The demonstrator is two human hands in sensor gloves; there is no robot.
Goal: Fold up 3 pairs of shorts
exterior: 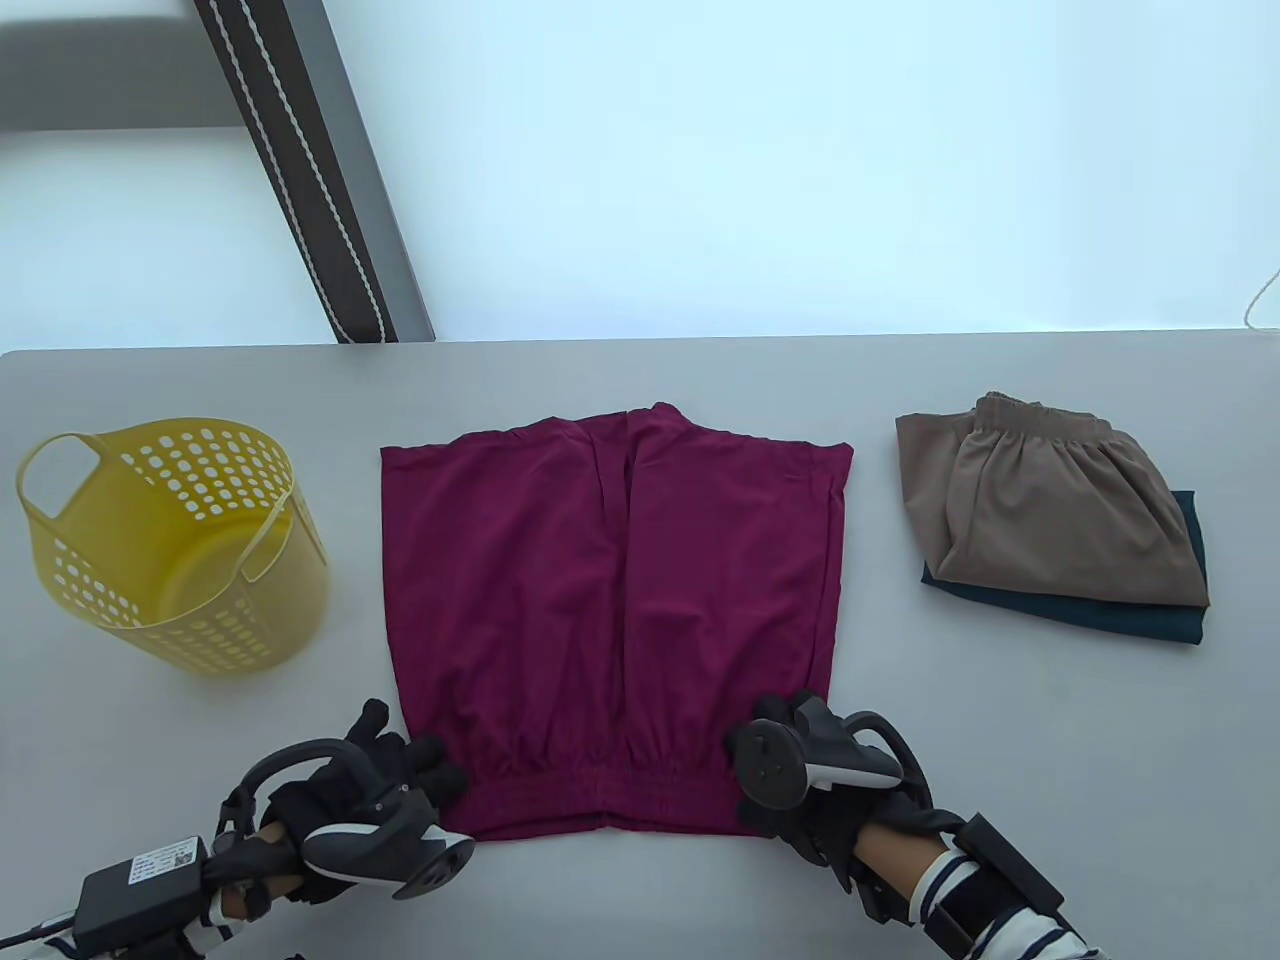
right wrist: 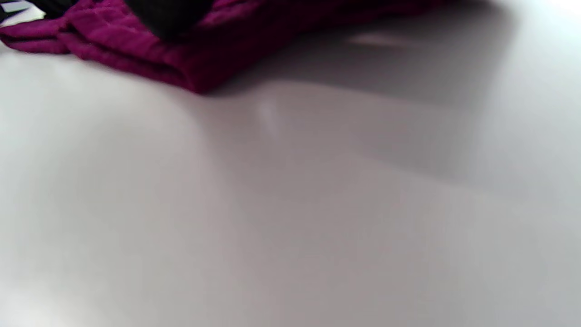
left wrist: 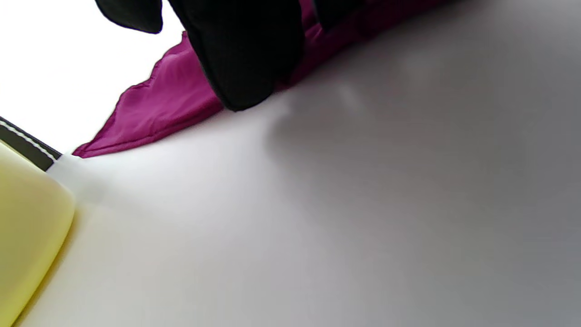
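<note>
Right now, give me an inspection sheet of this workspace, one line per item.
Surface: grey table, flat.
Job's things: magenta shorts spread flat, waistband nearest the person; tan shorts folded atop folded teal shorts.
Clutter: yellow basket, upright, left of the magenta shorts.
Grippers: left hand and right hand at the waistband corners; grip cannot be told.
Cables: white cord at the far right edge.
Surroundings: dark strap beyond the table.
</note>
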